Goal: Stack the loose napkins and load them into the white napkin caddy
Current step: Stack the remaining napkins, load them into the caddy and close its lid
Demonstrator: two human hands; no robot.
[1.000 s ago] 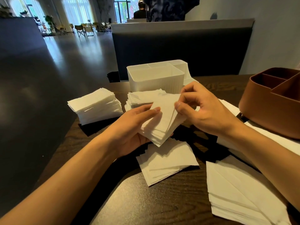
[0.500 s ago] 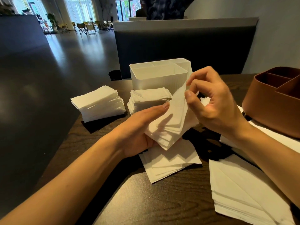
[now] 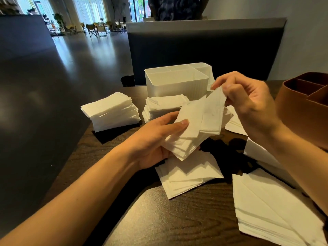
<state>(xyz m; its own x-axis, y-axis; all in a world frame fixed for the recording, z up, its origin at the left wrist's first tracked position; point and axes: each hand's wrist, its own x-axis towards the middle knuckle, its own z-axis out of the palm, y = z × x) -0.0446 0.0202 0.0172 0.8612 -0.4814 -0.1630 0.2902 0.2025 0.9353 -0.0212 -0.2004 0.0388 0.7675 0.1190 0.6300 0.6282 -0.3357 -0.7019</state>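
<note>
My left hand [image 3: 156, 139] cups a fanned bundle of white napkins [image 3: 193, 128] from below, thumb pressed on top. My right hand [image 3: 248, 103] pinches the upper corner of the top napkin and lifts it. Behind them stands the white napkin caddy [image 3: 177, 86], its compartments showing nothing inside. A squared stack of napkins [image 3: 110, 110] lies at the left, and a second stack [image 3: 163, 105] sits right in front of the caddy. A loose fanned pile [image 3: 188, 174] lies on the table under my hands.
A brown divided caddy [image 3: 301, 110] stands at the right edge. More loose napkins [image 3: 276, 213] spread over the near right of the dark wooden table [image 3: 177, 224]. A dark partition [image 3: 204, 50] rises behind the table. The table's left edge drops to the floor.
Both hands have raised the bundle slightly. My right hand moved up and right, peeling the top napkin's corner away from the bundle.
</note>
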